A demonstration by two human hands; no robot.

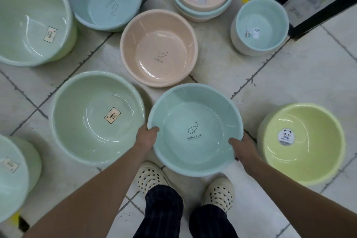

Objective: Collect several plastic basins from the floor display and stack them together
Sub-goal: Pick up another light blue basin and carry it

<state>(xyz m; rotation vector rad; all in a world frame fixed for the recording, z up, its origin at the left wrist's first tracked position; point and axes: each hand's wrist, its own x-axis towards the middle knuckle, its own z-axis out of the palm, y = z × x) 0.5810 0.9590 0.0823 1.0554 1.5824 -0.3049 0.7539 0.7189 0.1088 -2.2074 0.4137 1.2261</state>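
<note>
The teal HOME LIFE basin (193, 114) is just on the near side of the pink HOME LIFE basin (158, 48) and holds nothing. The left hand (147, 137) and right hand (242, 148) grip its rim, thumbs inside. I judge the stacking is only beginning, and the pink basin is not yet collected.

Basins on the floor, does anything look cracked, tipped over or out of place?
Nothing stands out. The pink basin, green basin and the rest sit open side up, uncracked. The left hand and right hand grip the blue basin by its rim.
</note>
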